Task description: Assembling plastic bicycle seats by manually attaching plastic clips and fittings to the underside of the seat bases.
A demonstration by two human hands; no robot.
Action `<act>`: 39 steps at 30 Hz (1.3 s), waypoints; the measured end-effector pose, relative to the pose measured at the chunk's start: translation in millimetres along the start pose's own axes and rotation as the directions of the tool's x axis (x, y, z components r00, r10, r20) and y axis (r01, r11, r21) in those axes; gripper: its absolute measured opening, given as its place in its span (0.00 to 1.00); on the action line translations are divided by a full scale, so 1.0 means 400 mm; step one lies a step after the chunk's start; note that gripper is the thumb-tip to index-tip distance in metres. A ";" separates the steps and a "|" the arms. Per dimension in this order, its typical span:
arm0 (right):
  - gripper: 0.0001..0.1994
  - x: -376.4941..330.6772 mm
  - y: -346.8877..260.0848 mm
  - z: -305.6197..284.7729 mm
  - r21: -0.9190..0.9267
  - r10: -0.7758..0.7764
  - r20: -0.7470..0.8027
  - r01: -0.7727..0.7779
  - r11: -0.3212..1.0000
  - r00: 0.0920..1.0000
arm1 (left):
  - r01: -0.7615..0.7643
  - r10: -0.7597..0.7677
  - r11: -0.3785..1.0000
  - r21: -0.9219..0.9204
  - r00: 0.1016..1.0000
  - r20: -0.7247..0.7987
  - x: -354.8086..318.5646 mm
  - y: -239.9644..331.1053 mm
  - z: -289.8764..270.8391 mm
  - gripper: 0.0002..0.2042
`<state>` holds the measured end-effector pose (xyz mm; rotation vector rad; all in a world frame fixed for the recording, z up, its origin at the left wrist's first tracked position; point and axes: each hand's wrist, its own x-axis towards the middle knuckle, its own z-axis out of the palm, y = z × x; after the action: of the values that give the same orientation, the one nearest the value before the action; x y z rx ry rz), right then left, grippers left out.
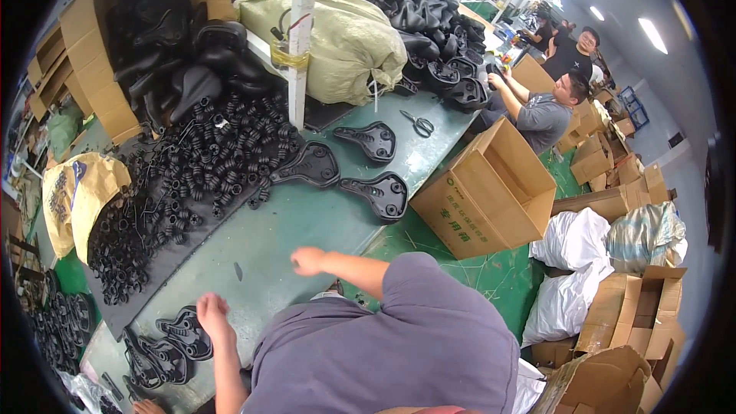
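Observation:
My left hand [213, 311] is raised beside a group of black bicycle saddle shells [185, 331] at the table's lower left. Its fingers look curled; whatever they may hold is hidden. Over the green tabletop [264, 303], my right hand [309, 261] is closed, and I cannot make out anything in it. A small dark flat piece [238, 271] lies between the hands, farther in. Beyond my right hand, three black saddles, including one at the edge [376, 195], lie underside up. Black spring-like parts [207, 146] are heaped on a dark sheet.
Scissors [418, 124] lie farther along the table, near a white post [300, 54] and a big pale sack [330, 38]. An open carton [483, 192] stands at the right edge. A co-worker [548, 111] sits beyond it. Another person's hand [147, 407] shows at lower left.

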<state>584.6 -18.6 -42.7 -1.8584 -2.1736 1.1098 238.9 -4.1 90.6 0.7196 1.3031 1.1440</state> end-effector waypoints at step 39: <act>0.20 -0.690 0.410 0.275 -0.141 0.014 -0.514 -0.100 0.985 0.858 | -0.610 0.679 -0.725 -0.320 -0.554 -0.482 -0.347 1.166 0.727 0.32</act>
<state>739.9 -313.0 -108.7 -2.0002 -1.9446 0.3711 425.5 72.6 620.1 1.5289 -0.8258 2.8347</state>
